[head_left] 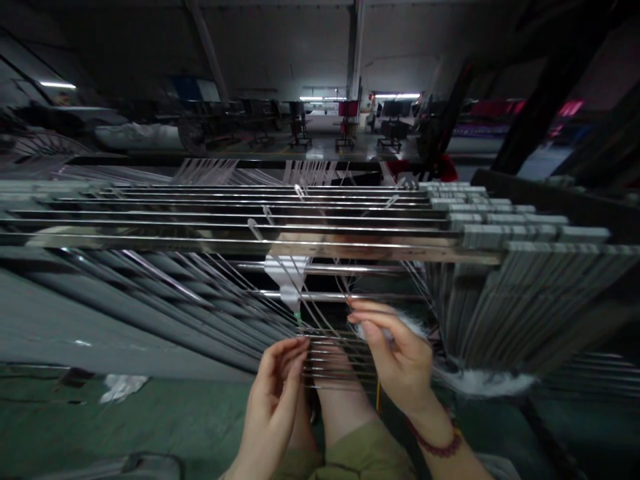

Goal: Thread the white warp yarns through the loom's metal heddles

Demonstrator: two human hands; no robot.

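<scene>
My left hand (280,387) is closed, thumb and fingertips brought together beside the left end of several thin metal rods (340,363). Just above its fingertips, a white strip (287,277) narrows to a small green piece (299,319); whether the fingers grip it is unclear. My right hand (400,353) pinches at the lower end of thin threads (343,277) that come down between the metal bars. Fluffy white fibre (413,325) shows behind its knuckles. Several long flat heddle bars (300,240) run across above both hands, with a few loose heddles (254,229) on them.
Dense packs of grey heddles (550,300) hang at the right. Grey warp yarns (175,313) slope down at the left. White fluff (490,382) clings beneath the right pack. A crumpled white scrap (123,387) lies on the green floor (100,427). Stands and machines fill the background.
</scene>
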